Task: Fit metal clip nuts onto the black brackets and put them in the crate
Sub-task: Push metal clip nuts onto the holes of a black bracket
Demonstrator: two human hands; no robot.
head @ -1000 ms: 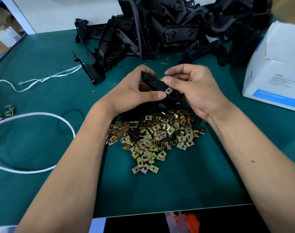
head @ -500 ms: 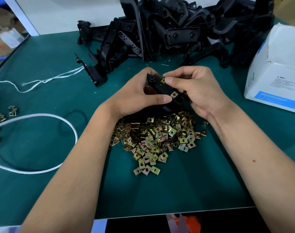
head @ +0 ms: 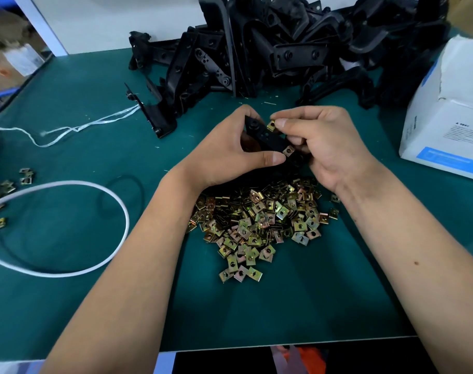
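My left hand [head: 230, 155] grips a black bracket [head: 267, 139] above the green mat, thumb along its near edge. One brass-coloured clip nut [head: 288, 150] sits fitted on the bracket's lower right end. My right hand [head: 327, 147] pinches a second clip nut [head: 271, 125] between thumb and forefinger at the bracket's upper edge; the other fingers curl behind the bracket. A heap of loose clip nuts [head: 259, 222] lies on the mat just below both hands. No crate is visible.
A large pile of black brackets [head: 284, 49] fills the back of the table. A white cardboard box [head: 451, 114] stands at the right. A white cord loop [head: 95, 201], white string [head: 68, 129] and a few stray clip nuts [head: 3, 190] lie at left.
The right hand's fingers have lifted off the bracket's middle, and a second clip nut now shows pinched at the bracket's upper edge. Both hands stay in about the same place.
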